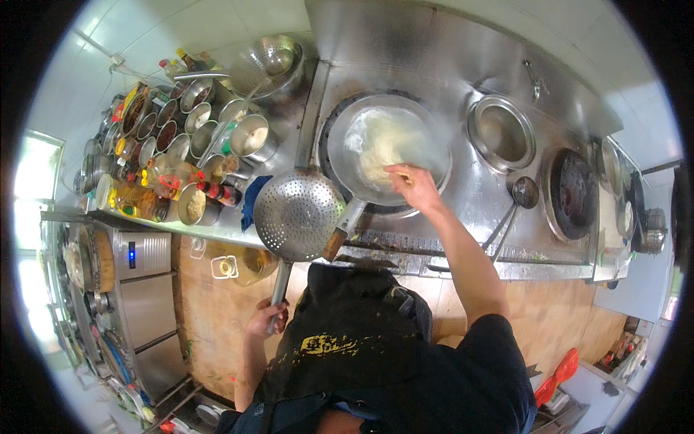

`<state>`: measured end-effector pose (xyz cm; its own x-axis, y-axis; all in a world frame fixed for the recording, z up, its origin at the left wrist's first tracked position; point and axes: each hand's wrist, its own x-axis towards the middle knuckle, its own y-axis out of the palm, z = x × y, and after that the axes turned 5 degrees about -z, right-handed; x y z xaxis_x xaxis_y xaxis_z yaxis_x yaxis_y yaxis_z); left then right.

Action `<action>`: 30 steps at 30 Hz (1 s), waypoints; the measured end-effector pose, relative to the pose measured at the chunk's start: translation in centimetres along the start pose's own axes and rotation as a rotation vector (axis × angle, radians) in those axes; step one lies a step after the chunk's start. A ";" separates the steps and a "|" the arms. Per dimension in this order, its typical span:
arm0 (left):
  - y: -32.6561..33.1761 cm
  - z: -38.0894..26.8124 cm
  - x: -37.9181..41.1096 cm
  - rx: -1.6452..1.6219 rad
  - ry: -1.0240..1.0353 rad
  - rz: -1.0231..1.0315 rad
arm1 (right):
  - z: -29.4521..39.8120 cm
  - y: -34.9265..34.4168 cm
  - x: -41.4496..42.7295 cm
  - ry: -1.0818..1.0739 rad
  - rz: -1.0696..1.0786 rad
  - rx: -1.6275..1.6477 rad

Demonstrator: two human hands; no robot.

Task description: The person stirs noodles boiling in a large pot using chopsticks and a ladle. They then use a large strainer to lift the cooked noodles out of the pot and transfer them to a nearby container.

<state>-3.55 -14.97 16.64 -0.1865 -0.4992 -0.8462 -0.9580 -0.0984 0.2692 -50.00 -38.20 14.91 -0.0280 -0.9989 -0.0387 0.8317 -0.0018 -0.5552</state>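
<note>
A steel wok (347,122) stands on the burner, with pale, noodle-like food (379,144) in cloudy liquid and steam above it. Over its near right side, my right hand (415,184) grips thin sticks, probably chopsticks, whose tips reach into the food. My left hand (269,316) is closed around the handle of a perforated steel strainer (301,214), held in front of the counter's edge, left of the wok's wooden-ended handle (335,244). A blue cloth (252,198) lies behind the strainer's left side.
Steel seasoning pots (252,138) and sauce bottles (219,192) crowd the left counter. A colander (268,65) stands behind them. To the right are a steel pot (501,133), a ladle (525,192) and a dark round pan or burner cover (572,195). Plastic jugs (255,266) stand below the counter.
</note>
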 end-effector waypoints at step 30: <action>0.3 -0.4 1.1 0.203 0.077 -0.079 | -9.7 -10.5 -25.1 0.479 -1.020 0.757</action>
<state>-3.96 -15.89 16.00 -0.0993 -0.5617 -0.8214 -0.9946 0.0311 0.0989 -63.45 -12.68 13.66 -0.8688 -0.4232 -0.2572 0.4194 -0.9049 0.0724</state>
